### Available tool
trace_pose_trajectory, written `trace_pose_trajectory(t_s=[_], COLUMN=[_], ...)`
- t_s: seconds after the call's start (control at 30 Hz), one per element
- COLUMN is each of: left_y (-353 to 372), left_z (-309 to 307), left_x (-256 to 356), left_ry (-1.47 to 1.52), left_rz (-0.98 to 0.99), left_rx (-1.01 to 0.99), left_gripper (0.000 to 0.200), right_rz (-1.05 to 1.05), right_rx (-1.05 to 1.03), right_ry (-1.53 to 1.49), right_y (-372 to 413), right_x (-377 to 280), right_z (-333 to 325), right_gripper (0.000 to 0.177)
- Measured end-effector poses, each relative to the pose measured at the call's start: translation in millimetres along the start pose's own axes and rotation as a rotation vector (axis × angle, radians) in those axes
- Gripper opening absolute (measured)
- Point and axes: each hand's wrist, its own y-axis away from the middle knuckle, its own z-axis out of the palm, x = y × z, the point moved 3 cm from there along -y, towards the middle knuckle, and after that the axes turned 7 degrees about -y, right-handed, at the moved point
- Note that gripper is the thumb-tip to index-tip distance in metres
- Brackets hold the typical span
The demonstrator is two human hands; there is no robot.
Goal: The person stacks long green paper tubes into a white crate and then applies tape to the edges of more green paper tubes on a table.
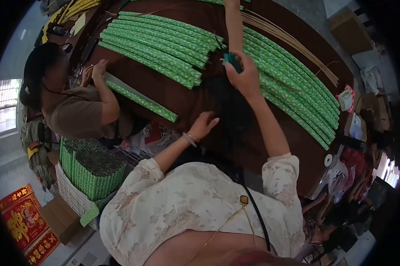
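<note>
My right hand point(245, 76) is closed around a teal-handled tool point(232, 61) with a thin dark tip pointing up and away; its exact kind is hard to make out. It is above the gap between two groups of green patterned strips: a left row point(157, 46) and a right row point(293, 84). Lower down, near the table's close edge, my left hand point(203, 126) holds nothing, thumb apart from the fingers. A dark, blurred shape point(228, 102) lies between my hands.
Another person's forearm point(233, 24) reaches in from the far side, close to my right hand. At left, a person point(82, 106) handles a single green strip point(142, 99). A white basket point(71, 190) holds upright green pieces. Thin tan strips point(288, 37) lie at the back right.
</note>
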Motion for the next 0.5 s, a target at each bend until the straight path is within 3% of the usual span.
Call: trace_pose_trajectory(t_s=[0.07,0.13,0.2,0.23,0.3,0.47,0.5], left_y=[-10,-13,-14,-10,5,25,27], left_z=[8,20,24,31,25,24,27], left_x=[2,-2,-7,-17,-26,-51,-56], left_ry=[0.268,0.372,0.170,0.069,0.078,-0.009,0.026], left_rz=[-0.133,-0.101,0.052,0.154,0.205,0.400,0.450], left_rx=[-0.185,-0.366,-0.543,-0.593,-0.522,-0.673,-0.595], left_gripper=[0.042,0.045,0.046,0.047,0.047,0.045,0.045], right_rz=[0.081,0.111,0.230,0.226,0.350,0.324,0.179], right_rx=[-0.037,-0.096,-0.275,-0.266,-0.273,-0.424,-0.395], right_ry=[0.139,0.201,0.465,0.482,0.633,0.636,0.663], right_y=[-36,-79,-120,-140,-172,-211,-205], right_x=[-6,15,37,51,89,163,161], right_z=[38,80,116,133,166,212,212], right_gripper=[0.047,0.051,0.055,0.055,0.055,0.054,0.053])
